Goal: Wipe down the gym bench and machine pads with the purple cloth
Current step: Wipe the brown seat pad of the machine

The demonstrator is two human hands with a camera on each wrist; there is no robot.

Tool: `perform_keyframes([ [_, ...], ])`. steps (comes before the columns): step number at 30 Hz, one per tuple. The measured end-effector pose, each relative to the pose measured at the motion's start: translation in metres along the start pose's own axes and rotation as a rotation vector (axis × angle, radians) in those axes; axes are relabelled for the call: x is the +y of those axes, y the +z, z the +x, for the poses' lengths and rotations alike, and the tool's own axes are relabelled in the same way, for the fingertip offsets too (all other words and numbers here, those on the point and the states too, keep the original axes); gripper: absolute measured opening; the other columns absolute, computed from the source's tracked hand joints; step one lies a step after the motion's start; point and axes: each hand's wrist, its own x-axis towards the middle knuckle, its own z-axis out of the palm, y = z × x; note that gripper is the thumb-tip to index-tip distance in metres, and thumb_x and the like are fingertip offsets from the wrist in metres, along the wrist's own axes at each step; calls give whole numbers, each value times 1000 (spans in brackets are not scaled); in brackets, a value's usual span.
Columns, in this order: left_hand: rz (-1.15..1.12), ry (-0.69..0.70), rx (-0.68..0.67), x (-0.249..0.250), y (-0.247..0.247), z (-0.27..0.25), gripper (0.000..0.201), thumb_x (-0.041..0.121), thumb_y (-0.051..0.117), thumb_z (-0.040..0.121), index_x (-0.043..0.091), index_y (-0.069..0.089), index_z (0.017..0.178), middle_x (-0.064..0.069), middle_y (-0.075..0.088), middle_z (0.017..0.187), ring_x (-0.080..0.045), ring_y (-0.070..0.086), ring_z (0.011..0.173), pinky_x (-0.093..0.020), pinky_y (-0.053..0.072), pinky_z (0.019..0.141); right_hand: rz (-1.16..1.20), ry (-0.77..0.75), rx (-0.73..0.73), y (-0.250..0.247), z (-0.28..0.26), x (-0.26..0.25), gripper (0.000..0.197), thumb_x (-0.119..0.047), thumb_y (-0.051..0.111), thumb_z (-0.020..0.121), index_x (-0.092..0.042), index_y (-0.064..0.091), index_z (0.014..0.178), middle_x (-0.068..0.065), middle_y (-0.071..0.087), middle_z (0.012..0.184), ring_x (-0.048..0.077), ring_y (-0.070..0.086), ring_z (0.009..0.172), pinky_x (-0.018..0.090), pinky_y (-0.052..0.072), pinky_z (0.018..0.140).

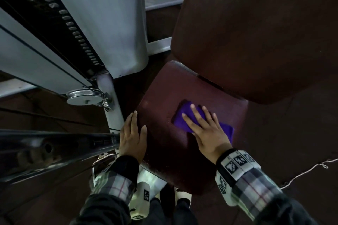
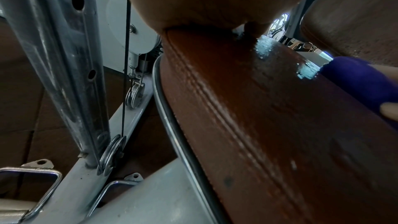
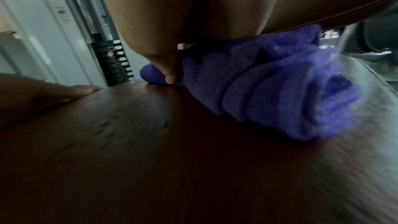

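Plaid sleeves (image 1: 256, 186), black cuffs, white wrist bands (image 1: 237, 162) with black square markers

A black weight stack (image 1: 73, 29) with pale tabs runs between grey shrouds (image 1: 102, 20). A steel pulley (image 1: 84, 97) sits at its foot, cables (image 2: 125, 67) running past. A white cord (image 1: 311, 170) lies on the dark floor (image 1: 292, 133).

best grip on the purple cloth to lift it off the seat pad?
Pinch the bunched folds at the purple cloth's free end beyond the right hand, coming from above. There the folds stand proud of the seat pad; elsewhere it lies pressed flat.
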Motion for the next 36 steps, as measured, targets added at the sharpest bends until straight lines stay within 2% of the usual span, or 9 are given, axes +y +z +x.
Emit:
perform_keyframes([
  [6,-21,6,10,3,-2,-4,70,54,27,89,25,18,153,-1,20,158,-22,19,144,-26,9,111,24,53,-42,1,-35,30,98,-4,56,80,-49,-2,144,-16,-10,155,23,-2,144,43,4,112],
  [10,-60,37,20,-2,-4,-4,63,48,38,94,26,23,152,-1,25,157,-21,23,144,-32,15,114,98,235,-47,-12,-11,32,75,-12,40,95,-43,-8,143,-18,-30,146,22,-17,143,43,-2,115],
  [14,-170,18,56,-13,-10,-12,63,57,48,89,37,32,147,0,37,150,-17,36,138,-39,33,111,96,302,-37,-23,31,12,65,-17,34,98,-36,-3,148,-7,-24,154,30,-13,143,46,-1,115],
  [17,-233,14,75,-18,-9,-24,57,43,54,94,35,33,146,0,40,148,-16,38,136,-32,32,108,99,245,-68,-27,55,-11,65,-19,33,98,-37,-4,148,-5,-24,154,31,-14,143,45,-2,115],
  [23,-272,47,64,-27,-4,-24,68,60,38,85,33,27,146,-5,36,149,-9,33,133,-29,26,108,27,-78,-23,-7,41,-34,75,-11,44,90,-39,6,148,-10,-18,154,28,-6,145,38,-7,112],
  [26,-273,66,65,-27,-3,-24,66,60,36,83,36,24,143,-9,35,148,-9,32,131,-29,25,108,-1,-165,-24,0,20,-13,81,-9,48,81,-40,12,147,-9,-3,156,27,8,145,39,2,112],
  [28,-291,48,57,-26,-3,-24,66,61,35,82,38,22,142,-9,33,149,-10,31,131,-28,25,107,8,-116,-26,-3,12,1,83,-7,51,81,-39,11,147,-8,1,157,27,11,144,40,8,113],
  [31,-316,15,19,-25,-5,-23,65,61,38,82,43,18,141,-7,27,150,-11,30,132,-29,24,107,34,72,-38,-13,19,12,73,-12,42,94,-40,-4,144,-14,-18,152,24,-5,145,39,2,115],
  [36,-337,-9,-26,-24,-4,-23,57,27,51,98,44,16,141,-9,24,151,-22,30,138,-28,25,108,58,191,-35,-24,56,-9,68,-13,37,96,-35,-1,149,-4,-20,155,32,-10,144,43,-1,116],
])
